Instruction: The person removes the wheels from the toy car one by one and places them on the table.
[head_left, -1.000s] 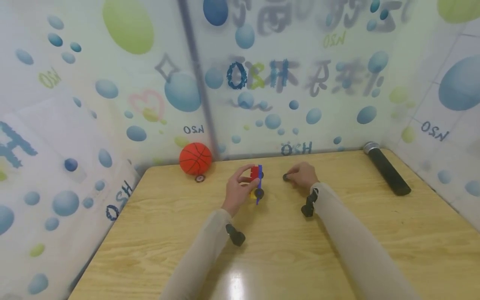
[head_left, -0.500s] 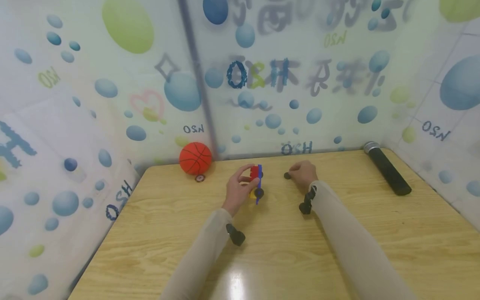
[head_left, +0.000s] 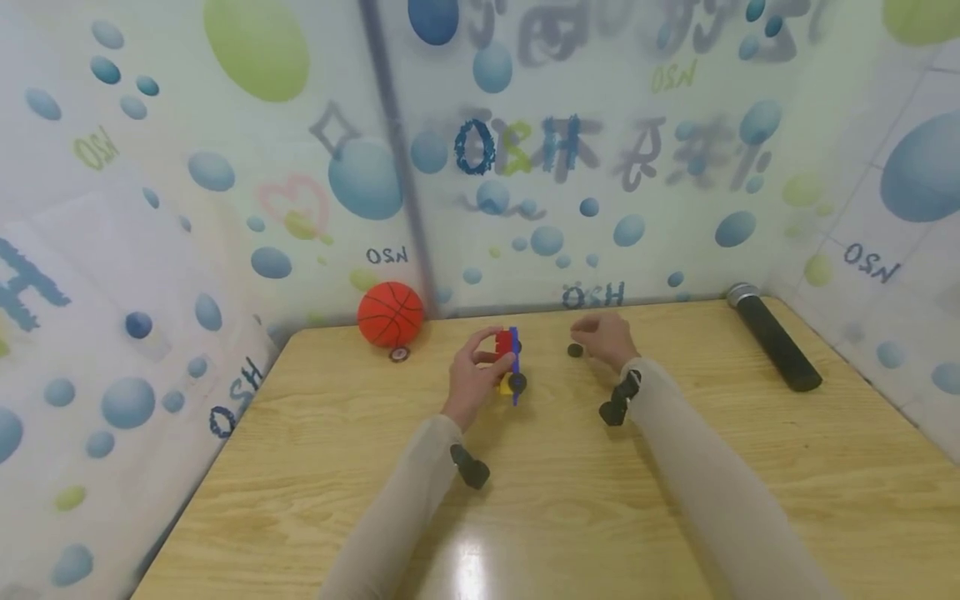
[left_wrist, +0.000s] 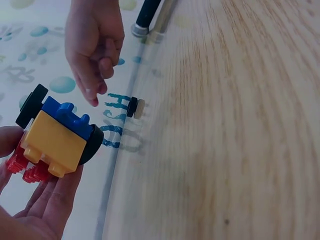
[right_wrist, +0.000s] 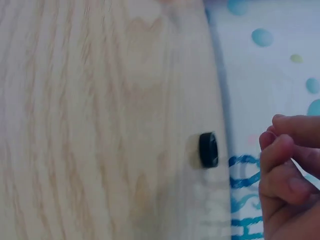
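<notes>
My left hand (head_left: 471, 379) grips a small toy car (head_left: 506, 360) of building bricks, held tilted on its side above the table. In the left wrist view, the toy car (left_wrist: 56, 142) shows a yellow brick, a blue base, red bricks and black wheels, with thumb and fingers around the red part. A loose black wheel (head_left: 575, 350) lies on the tabletop; the right wrist view has the same wheel (right_wrist: 208, 150) apart from the fingers. Just above and beside it hovers my right hand (head_left: 609, 340), fingers loosely bent, with nothing visible between them.
At the back left of the wooden table (head_left: 525, 500) sits a red toy basketball (head_left: 391, 314), with a small round piece (head_left: 400, 354) in front. A black microphone (head_left: 776, 337) lies at the right. Bubble-patterned walls (head_left: 487, 167) enclose the back and sides.
My right hand has let go of the black wheel and lifted slightly from it, so the wheel lies free. The left hand and toy car have shifted slightly left.
</notes>
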